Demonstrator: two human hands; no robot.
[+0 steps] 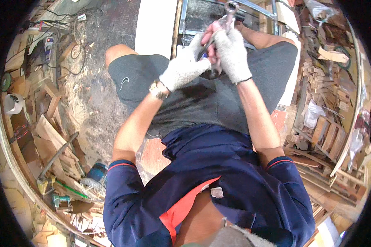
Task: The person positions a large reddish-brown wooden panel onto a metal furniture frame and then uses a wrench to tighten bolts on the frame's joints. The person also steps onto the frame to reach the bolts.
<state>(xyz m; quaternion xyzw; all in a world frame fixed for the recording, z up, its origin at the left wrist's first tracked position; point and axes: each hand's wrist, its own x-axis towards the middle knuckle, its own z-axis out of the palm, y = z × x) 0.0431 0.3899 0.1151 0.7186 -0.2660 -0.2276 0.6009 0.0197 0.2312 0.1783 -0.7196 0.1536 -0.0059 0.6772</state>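
My right hand (231, 53), in a white knitted work glove with bare fingertips, is closed around a metal wrench (230, 12). Its round ring end points away from me at the top of the view. Close beside it, my left hand (187, 68), gloved the same way and with a watch on the wrist, is closed with its fingers near the right hand's. A dark, slim piece shows between the two hands, but its kind is not clear. Both hands are over my lap, in front of a metal frame (226, 33).
A long white board (152, 29) lies left of the frame. Cables (76, 41) tangle on the stained floor at far left. Wood offcuts (53, 140) pile up along the left side, and more scrap wood (317, 82) lies at right. A blue tin (97, 175) stands at lower left.
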